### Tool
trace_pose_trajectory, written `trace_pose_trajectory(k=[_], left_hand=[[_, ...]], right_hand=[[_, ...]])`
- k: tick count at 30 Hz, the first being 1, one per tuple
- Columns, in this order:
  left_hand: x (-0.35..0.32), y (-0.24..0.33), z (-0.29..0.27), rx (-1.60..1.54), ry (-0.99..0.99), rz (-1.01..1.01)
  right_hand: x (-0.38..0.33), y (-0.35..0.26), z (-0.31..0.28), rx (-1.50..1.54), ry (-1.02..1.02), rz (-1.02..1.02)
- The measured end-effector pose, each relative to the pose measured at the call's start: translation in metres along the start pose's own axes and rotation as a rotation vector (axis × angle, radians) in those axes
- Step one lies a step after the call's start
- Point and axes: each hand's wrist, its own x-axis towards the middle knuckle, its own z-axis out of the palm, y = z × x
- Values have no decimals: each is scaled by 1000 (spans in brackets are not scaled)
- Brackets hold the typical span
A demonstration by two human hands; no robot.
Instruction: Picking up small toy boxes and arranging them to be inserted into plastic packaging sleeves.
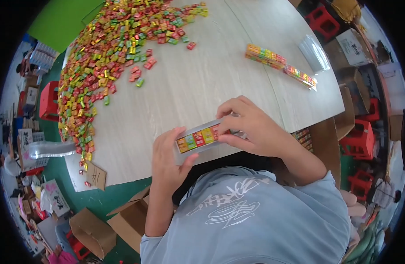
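My left hand (167,160) and my right hand (251,125) both hold a long clear plastic sleeve (201,138) at the table's near edge. A row of small square candies in orange, green, red and yellow shows inside it. My left hand grips the sleeve's left end from below, thumb on top. Over the right end my right hand has its fingers curled, covering that part. A large heap of loose wrapped candies (110,53) in red, green, yellow and orange covers the table's (198,79) far left side.
Two filled candy sleeves (279,65) and a stack of empty clear sleeves (314,53) lie at the table's right. A plastic bottle (50,149) lies at the left edge. Cardboard boxes (123,220) sit on the green floor, with red stools (358,138) and more boxes to the right.
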Motion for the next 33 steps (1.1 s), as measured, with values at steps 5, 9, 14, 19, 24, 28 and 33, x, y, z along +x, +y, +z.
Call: trace_pose_trajectory(k=[5,9,14,19,24,28,33], left_hand=[[-1,-3,-1,-99,18,-57],[-3,-3,-3,-120,-45,-70],[0,0,-2,-119,-57,-83],[-2,-3,-3,-108,-50,-86],[-3,-8,-5,-72,-59,-65],[-6,-8,-11,-72,-38,-54],[9,-12,-18,-126,-33,-21]], right_hand=[[7,0,-1,-260,-6,-151],[3,3,1,-300,-6,-200],[3,0,-13,-319,11,-227],[-33,26,-57,-376,181,-204],[-115,89,-122,-762,441,165],[-147,147,-142,-753,439,266],[-173,192,-145,-749,417,403]])
